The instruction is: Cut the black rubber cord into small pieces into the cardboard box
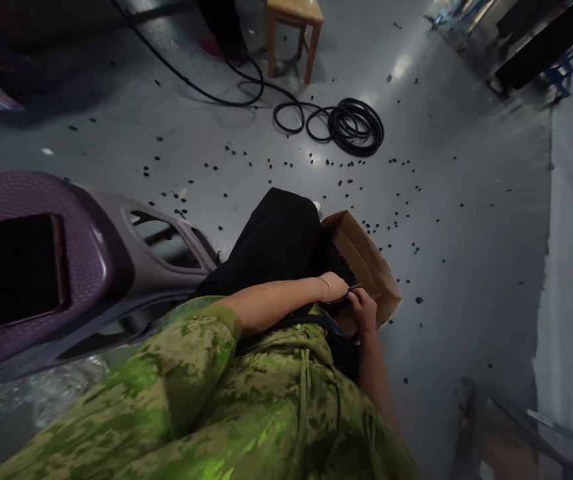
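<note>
we wear a short-sleeved top in a green camouflage print (246,400), mottled in light and dark greens, loose and creased across the near part of the scene. a thin dark cord (316,373) hangs down its front. our trousers (276,240) are plain black. a slim pale bangle (327,287) circles the left wrist, and both forearms are bare.

left hand (335,285) – arm crossing the lap, wrist bent | right hand (365,308) – fingers curled, just beside it
</note>
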